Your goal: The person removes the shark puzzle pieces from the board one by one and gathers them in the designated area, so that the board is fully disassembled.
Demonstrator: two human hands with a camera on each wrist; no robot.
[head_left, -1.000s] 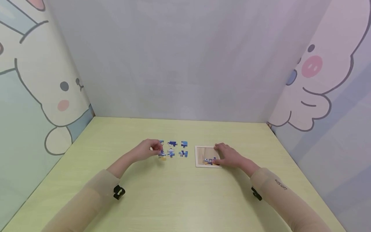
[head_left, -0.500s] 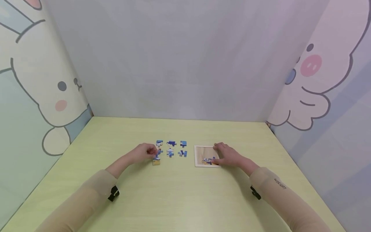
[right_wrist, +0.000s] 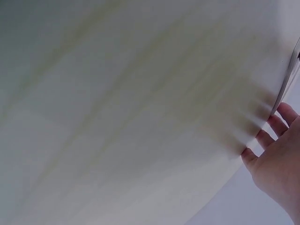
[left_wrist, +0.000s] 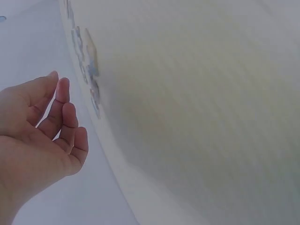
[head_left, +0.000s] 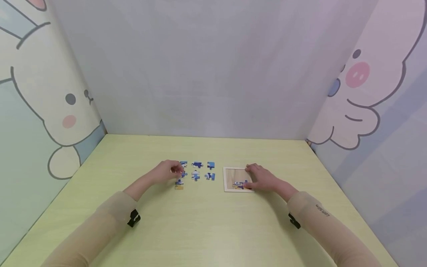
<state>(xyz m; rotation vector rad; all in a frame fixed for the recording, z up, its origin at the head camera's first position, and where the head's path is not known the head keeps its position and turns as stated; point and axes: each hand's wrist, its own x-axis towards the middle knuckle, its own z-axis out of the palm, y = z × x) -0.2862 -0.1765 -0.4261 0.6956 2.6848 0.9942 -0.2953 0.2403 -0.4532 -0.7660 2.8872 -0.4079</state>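
In the head view my left hand (head_left: 166,171) hovers over the left column of puzzle pieces. Its thumb and forefinger come close together, and the left wrist view shows nothing between them. Just below the fingers lies a blue-and-yellow jigsaw piece (head_left: 179,184); another blue piece (head_left: 184,174) is partly covered by the fingertips. My right hand (head_left: 263,178) rests along the right side of a white-rimmed wooden puzzle tray (head_left: 225,180), thumb near its lower part, fingers at its upper right edge. Joined pieces (head_left: 239,184) lie in the tray's bottom, partly hidden by the thumb.
Several loose jigsaw pieces lie in rows between the left hand and the tray, among them a blue one (head_left: 211,165) and a white-and-blue one (head_left: 195,175). The pale table (head_left: 213,222) meets a grey curtain (head_left: 207,74) at the back.
The blue-and-yellow piece has shifted left and toward me under my left hand, which has let it go and moved slightly away from me. My right hand stays at the tray.
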